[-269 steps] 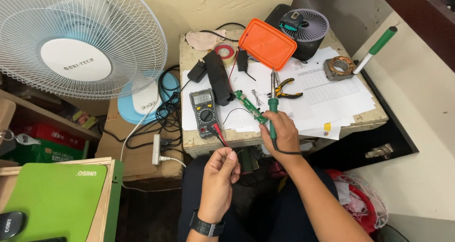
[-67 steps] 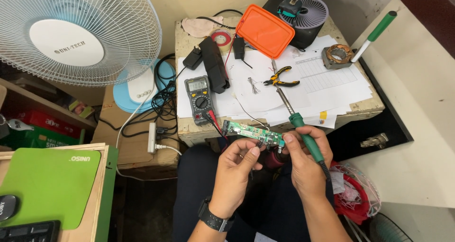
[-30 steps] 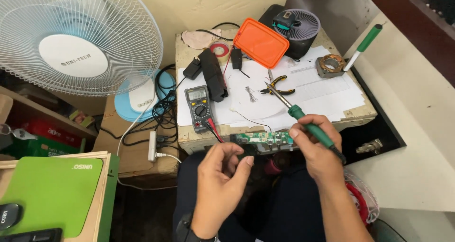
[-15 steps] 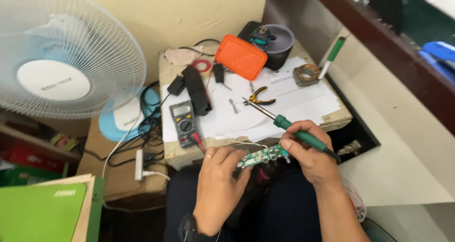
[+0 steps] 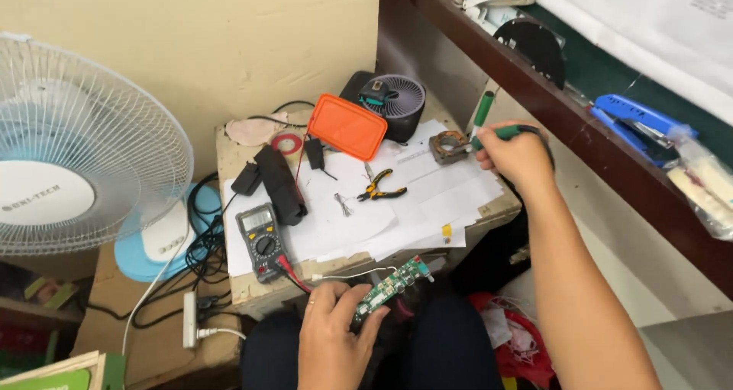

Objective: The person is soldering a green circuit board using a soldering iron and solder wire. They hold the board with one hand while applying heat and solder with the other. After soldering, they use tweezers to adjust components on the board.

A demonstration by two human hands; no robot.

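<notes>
My left hand (image 5: 336,336) holds a narrow green circuit board (image 5: 393,287) over my lap, at the near edge of the small table (image 5: 244,287); a thin white wire trails from the board. My right hand (image 5: 515,155) is stretched to the table's far right and grips a green-handled soldering iron (image 5: 505,133). The iron's tip points at a round metal holder (image 5: 449,146) standing on white paper sheets (image 5: 427,199). A green-and-white pen-shaped tool (image 5: 482,113) stands upright just behind the holder.
On the table lie a grey multimeter (image 5: 259,241) with red leads, yellow-handled pliers (image 5: 379,187), an orange case (image 5: 347,126), a small black fan (image 5: 397,100) and a red tape roll (image 5: 288,142). A white standing fan (image 5: 69,153) is left. A blue stapler (image 5: 637,122) sits on the right shelf.
My right hand has carried the soldering iron away from the circuit board to the round holder at the far right. My left hand still holds the board. The view has tilted up.
</notes>
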